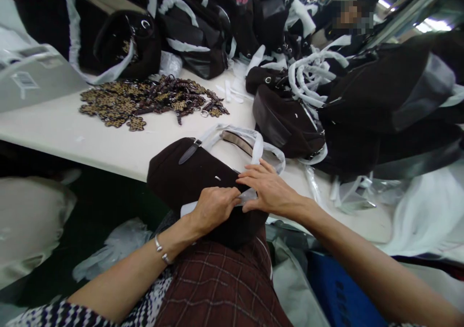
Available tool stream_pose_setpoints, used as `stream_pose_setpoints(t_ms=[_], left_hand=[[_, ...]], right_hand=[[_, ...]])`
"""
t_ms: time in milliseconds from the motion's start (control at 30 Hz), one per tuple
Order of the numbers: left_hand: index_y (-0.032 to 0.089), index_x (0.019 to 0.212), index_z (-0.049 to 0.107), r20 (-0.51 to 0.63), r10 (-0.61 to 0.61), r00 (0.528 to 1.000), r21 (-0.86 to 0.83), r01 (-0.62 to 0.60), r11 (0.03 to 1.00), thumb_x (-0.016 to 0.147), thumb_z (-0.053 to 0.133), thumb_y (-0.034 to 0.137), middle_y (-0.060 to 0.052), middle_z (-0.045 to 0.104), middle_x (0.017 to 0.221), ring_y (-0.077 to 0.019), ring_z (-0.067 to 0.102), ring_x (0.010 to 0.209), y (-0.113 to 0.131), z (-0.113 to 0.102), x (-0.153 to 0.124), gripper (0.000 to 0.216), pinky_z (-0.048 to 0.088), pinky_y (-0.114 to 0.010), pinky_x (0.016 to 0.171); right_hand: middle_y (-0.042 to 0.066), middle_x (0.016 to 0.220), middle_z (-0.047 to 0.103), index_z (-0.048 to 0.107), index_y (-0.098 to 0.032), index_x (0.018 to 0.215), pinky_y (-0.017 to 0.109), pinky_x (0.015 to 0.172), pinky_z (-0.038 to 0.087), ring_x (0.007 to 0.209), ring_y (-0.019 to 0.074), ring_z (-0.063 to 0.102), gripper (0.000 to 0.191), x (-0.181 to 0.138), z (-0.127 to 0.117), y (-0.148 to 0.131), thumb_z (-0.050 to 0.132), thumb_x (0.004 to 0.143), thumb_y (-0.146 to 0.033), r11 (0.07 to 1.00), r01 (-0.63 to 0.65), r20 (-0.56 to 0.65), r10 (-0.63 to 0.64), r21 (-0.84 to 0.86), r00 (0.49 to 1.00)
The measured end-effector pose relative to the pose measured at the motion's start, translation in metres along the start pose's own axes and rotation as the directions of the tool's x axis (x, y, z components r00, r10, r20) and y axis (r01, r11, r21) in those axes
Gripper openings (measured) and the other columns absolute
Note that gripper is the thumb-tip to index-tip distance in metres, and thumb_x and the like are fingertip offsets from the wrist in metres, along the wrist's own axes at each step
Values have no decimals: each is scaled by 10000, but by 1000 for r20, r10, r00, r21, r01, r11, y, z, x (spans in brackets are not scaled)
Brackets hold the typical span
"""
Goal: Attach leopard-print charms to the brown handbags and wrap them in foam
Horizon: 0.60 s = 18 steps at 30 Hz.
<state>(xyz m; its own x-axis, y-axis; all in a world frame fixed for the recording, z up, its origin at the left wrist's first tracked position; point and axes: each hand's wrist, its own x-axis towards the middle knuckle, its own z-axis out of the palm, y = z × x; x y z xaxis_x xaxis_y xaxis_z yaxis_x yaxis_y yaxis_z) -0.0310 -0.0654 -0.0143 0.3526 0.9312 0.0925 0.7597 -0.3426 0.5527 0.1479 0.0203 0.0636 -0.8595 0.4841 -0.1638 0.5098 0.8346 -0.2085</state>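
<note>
While the left hand (216, 206) pinches a translucent white plastic strip (249, 195) in a narrow grip, the right hand (271, 191) spreads fairly wide at the dark-brown fabric handbag (192, 177).

Two hands (217, 206), one held bag (188, 179), several other bags (284, 126), one charm heap (116, 104).

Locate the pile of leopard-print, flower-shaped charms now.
In the head view, the charm pile lies left of centre on the white tabletop, right of the grey box and beyond the nearest dark fabric bag.
</note>
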Motion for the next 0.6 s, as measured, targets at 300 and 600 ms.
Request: stream_pose_setpoints(t_ms=[300, 600], left_hand=[[197, 950, 636, 33, -84, 996, 14, 83, 996, 990, 428, 367, -67, 721, 857, -203, 663, 750, 4, -1, 1, 272, 403, -270, 657], [168, 858, 689, 196, -237, 952, -552, 307, 775, 834, 575, 360, 16, 657, 743, -150, 557, 686, 2, -15, 9, 224, 368, -232, 601]], right_hand=[[68, 863, 741, 748, -166, 856, 569, 1176, 167, 950, 251, 674, 172, 10, 2, -1, 696, 817, -326, 996, 69, 190, -57, -57, 980], [114, 1267, 662, 647, -205, 1235, 580, 1186, 155, 1242, 292, 562, 494, -25, -21, 0, 720, 799, -428, 966, -176, -130, 203, 190, 971]])
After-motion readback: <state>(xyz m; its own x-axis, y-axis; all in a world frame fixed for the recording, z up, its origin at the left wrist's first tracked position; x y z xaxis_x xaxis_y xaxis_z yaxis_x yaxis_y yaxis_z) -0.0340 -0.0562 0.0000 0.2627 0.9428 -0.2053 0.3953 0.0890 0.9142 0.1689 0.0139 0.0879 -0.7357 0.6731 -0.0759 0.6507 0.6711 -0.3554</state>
